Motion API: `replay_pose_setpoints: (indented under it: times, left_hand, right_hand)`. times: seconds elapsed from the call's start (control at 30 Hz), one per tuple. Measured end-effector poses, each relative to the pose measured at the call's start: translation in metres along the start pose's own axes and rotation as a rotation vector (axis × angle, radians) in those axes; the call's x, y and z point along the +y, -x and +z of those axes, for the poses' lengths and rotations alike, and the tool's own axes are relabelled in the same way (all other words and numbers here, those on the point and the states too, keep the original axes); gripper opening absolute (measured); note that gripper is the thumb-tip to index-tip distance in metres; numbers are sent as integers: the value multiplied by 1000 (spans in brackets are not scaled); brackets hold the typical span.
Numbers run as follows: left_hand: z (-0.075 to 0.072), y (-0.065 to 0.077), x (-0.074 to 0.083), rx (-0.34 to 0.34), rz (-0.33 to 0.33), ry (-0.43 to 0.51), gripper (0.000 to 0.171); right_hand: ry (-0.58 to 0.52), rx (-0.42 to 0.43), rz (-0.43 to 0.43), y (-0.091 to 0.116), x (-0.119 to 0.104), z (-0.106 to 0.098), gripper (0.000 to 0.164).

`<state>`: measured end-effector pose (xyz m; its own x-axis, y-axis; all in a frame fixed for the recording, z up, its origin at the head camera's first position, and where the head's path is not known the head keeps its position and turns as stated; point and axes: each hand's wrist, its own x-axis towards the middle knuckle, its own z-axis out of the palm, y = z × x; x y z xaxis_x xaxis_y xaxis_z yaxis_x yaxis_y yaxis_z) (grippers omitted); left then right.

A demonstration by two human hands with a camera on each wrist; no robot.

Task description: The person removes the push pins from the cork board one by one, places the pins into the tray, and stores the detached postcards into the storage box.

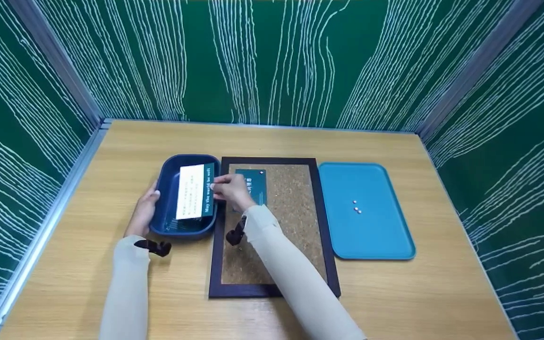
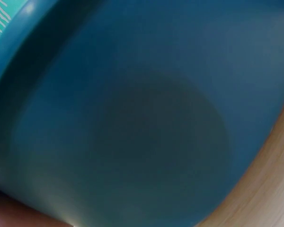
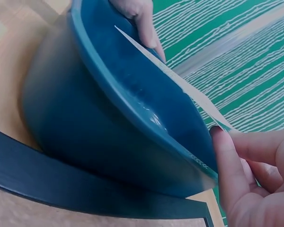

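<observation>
A white and green printed card is held over the dark blue basin, where my right hand pinches its right edge between thumb and fingers. In the right wrist view the card appears almost edge-on, slanting above the basin's opening. My left hand grips the basin's left side, thumb over the rim. The left wrist view is mostly filled by the basin's outer wall. Under my right hand, a green card lies on the framed cork board, partly hidden, with a small pin at its upper right corner.
A light blue tray stands right of the board, holding a few small pins. The basin sits close against the board's left frame edge. Green walls with white lines enclose the wooden table at the back and sides.
</observation>
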<state>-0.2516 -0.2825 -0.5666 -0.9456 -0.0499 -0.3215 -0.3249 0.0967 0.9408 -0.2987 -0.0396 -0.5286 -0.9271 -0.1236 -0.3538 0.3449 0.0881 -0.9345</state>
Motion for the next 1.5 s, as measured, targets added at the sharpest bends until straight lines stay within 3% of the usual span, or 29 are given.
replay_pose_setpoints:
  times: [0.63,1.5]
  left_hand:
    - [1,1,1,9,12,-17,51]
    - [0,1,2,3,-1,-1,51]
  right_hand:
    - [-30,-28,-45,0,7,18,13]
    - [88,-60,-97,6,8,19,15]
